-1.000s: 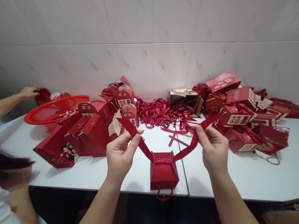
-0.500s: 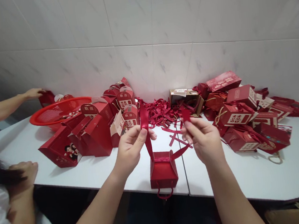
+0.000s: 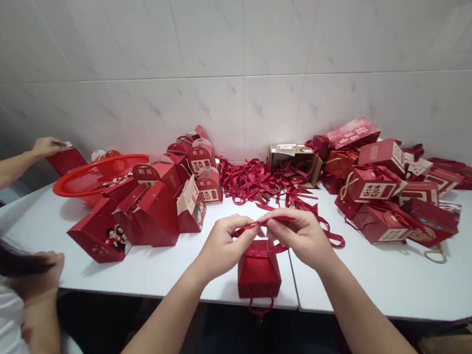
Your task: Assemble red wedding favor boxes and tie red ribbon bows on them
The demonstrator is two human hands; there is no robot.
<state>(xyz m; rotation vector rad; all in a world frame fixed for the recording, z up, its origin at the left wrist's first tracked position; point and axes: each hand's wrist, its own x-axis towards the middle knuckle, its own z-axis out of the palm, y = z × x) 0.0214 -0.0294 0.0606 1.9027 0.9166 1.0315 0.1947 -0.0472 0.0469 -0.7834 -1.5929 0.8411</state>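
A small red gift box point(image 3: 258, 279) with a red cord handle stands at the table's front edge, below my hands. A red ribbon point(image 3: 281, 219) runs from the top of the box up into both hands. My left hand point(image 3: 231, 243) is closed, thumb and fingers pinching one part of the ribbon. Close beside it, my right hand point(image 3: 300, 235) pinches the other part between thumb and fingers. The fingertips of both hands nearly meet above the box, where the ribbon strands cross. Part of the ribbon is hidden behind the fingers.
A heap of loose red ribbons point(image 3: 249, 181) lies by the wall near an open carton point(image 3: 295, 156). Several red boxes point(image 3: 155, 214) stand at left beside a red plastic basket point(image 3: 66, 186); more boxes point(image 3: 376, 186) pile up at right. A co-worker's hand point(image 3: 48, 146) holds a red box.
My hands have come together from wide apart, bringing the two ribbon ends to meet above the box. At far left, the co-worker's hand has moved slightly left with a red box.
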